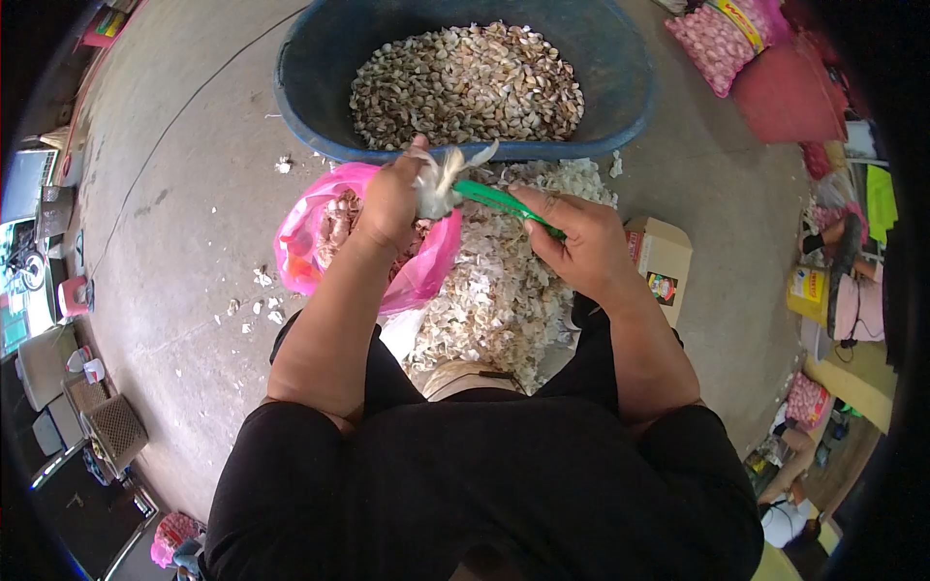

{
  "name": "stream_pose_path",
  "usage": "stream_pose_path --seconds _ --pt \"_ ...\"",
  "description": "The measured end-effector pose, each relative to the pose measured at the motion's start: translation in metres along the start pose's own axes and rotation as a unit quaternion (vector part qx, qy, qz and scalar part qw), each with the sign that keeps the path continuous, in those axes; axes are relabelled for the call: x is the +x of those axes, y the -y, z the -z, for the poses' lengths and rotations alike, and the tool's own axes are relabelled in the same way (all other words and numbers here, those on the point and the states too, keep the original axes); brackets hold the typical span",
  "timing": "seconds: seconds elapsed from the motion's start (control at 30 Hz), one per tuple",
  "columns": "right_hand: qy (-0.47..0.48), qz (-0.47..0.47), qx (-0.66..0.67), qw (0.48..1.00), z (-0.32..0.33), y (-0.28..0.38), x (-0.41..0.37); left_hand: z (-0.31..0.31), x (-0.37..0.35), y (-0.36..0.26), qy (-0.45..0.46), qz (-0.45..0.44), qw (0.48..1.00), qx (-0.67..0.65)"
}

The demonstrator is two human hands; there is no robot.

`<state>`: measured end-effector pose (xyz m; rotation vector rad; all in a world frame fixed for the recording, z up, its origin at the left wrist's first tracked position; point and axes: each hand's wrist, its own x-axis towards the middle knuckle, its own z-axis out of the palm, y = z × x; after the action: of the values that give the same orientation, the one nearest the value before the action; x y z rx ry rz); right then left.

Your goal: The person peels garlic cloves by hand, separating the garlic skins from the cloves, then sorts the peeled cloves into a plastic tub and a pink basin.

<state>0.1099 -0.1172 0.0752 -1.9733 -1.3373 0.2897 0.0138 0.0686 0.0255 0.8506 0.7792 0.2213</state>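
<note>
My left hand (391, 201) grips a white garlic bulb (438, 197) with loose, papery skin and dry stalk strands sticking up. In my right hand (589, 240) is a slim green-handled knife (496, 198), its far end against the bulb; I cannot make out the blade. Beneath the left hand, a pink plastic bag (441, 274) lies open with reddish garlic bulbs (336, 225) inside. A heap of peeled garlic skins (484, 300) spreads below both hands, between my legs. Just beyond my hands stands a large blue tub (620, 97) holding many separated garlic cloves (470, 82).
An open cardboard box (664, 254) stands right of the skins. Scraps of skin (262, 277) dot the concrete floor (194, 223). A dark cable (160, 160) runs along the left. A net sack of garlic (712, 44) lies at upper right, and a plastic crate (114, 431) at left.
</note>
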Motion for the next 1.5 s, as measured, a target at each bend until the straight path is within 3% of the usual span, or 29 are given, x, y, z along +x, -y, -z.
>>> stream_pose_path --seconds 0.1,0.17,0.3,0.4,0.5,0.6,0.63,0.73,0.83,0.87,0.93,1.0,1.1,1.17,1.3,1.4,1.5 --pt "-0.032 -0.003 0.068 0.997 -0.005 0.003 -0.003 -0.003 -0.001 0.002 -0.058 -0.017 0.996 0.061" --pt "-0.001 -0.083 0.094 0.992 -0.007 0.005 -0.007 -0.007 -0.002 0.001 -0.088 -0.011 0.987 0.136" --pt "0.026 -0.157 0.143 0.977 -0.015 0.005 -0.012 -0.017 -0.003 0.013 -0.149 -0.117 0.98 0.064" --pt "0.301 -0.209 0.106 0.924 -0.005 0.009 -0.009 -0.017 -0.006 -0.001 -0.172 -0.182 0.966 0.064" --pt "0.193 -0.189 0.128 0.954 -0.033 0.006 -0.007 -0.007 -0.005 -0.009 -0.121 -0.26 0.952 0.103" --pt "0.151 -0.19 0.25 0.937 -0.076 0.003 0.001 -0.014 -0.011 -0.008 -0.1 -0.258 0.954 0.113" --pt "0.136 -0.182 0.228 0.947 -0.083 0.002 0.003 -0.018 -0.015 -0.009 -0.091 -0.251 0.957 0.115" --pt "0.092 -0.193 0.167 0.963 -0.079 0.001 0.018 -0.02 -0.017 -0.012 -0.064 -0.156 0.978 0.12" --pt "-0.038 -0.175 0.228 0.957 -0.056 -0.003 0.025 -0.018 -0.007 0.002 -0.038 -0.072 0.979 0.189" --pt "-0.031 -0.164 0.264 0.95 -0.052 -0.004 0.023 -0.018 -0.008 0.007 -0.006 -0.041 0.975 0.216" --pt "-0.053 -0.07 0.106 0.991 -0.049 -0.005 0.016 -0.023 -0.008 0.019 0.06 0.0 0.973 0.222" --pt "-0.025 -0.009 -0.066 0.997 -0.045 -0.01 0.008 -0.026 -0.005 0.024 0.056 -0.013 0.963 0.263" --pt "0.04 0.031 -0.153 0.987 -0.039 -0.017 -0.004 -0.024 0.007 0.041 0.05 -0.011 0.941 0.334" --pt "0.074 -0.017 -0.156 0.985 -0.041 -0.019 -0.011 -0.019 0.019 0.065 0.057 -0.048 0.909 0.41" --pt "0.078 -0.088 -0.11 0.987 -0.043 -0.029 -0.024 -0.034 0.01 0.067 0.107 -0.031 0.912 0.395" --pt "0.082 -0.061 -0.017 0.995 -0.03 -0.033 -0.025 -0.047 -0.004 0.058 0.175 -0.042 0.895 0.407" --pt "-0.002 -0.021 0.075 0.997 -0.034 -0.025 -0.034 -0.049 -0.003 0.068 0.147 0.006 0.954 0.261"
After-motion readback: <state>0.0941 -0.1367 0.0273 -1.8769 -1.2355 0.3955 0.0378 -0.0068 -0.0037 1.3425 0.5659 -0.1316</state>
